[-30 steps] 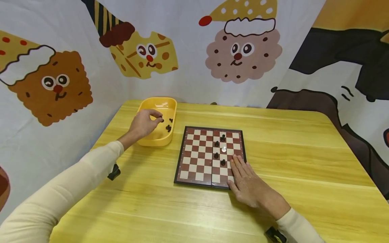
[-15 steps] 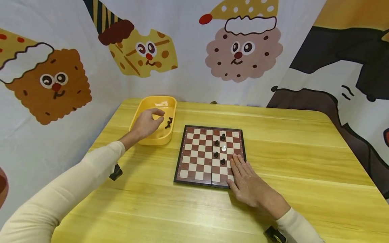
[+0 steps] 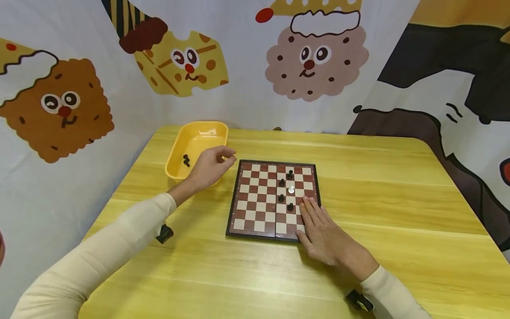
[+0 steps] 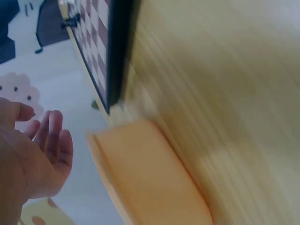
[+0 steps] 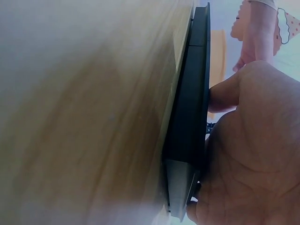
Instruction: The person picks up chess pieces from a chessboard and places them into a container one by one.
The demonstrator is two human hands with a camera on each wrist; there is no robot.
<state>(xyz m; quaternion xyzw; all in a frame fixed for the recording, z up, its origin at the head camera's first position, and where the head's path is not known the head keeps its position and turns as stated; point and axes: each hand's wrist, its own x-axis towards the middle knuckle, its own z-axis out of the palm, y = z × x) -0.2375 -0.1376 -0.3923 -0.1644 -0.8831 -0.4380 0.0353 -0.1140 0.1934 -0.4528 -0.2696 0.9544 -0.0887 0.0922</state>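
Observation:
My left hand [image 3: 209, 168] is raised between the yellow tray [image 3: 171, 161] and the chessboard [image 3: 255, 199], thumb and forefinger pinched together. The black chess piece seen at these fingertips earlier is hidden by them now. In the left wrist view the hand [image 4: 33, 159] is above the tray's side, beyond its rim. My right hand [image 3: 324, 235] rests flat with straight fingers on the board's near right part. Several black pieces, such as a black pawn [image 3: 290, 207], and a white piece [image 3: 291, 189] stand on the board's right half.
Loose black pieces [image 3: 186, 160] lie in the tray, left of the hand; its near right part is covered by the hand. The wooden table [image 3: 378, 186] runs back to a cloth wall [image 3: 247, 88] printed with cartoon snacks.
My left hand has come out of the tray, moving right towards the board with its fingertips pinched. The right hand stays on the board. The head view has tilted down slightly.

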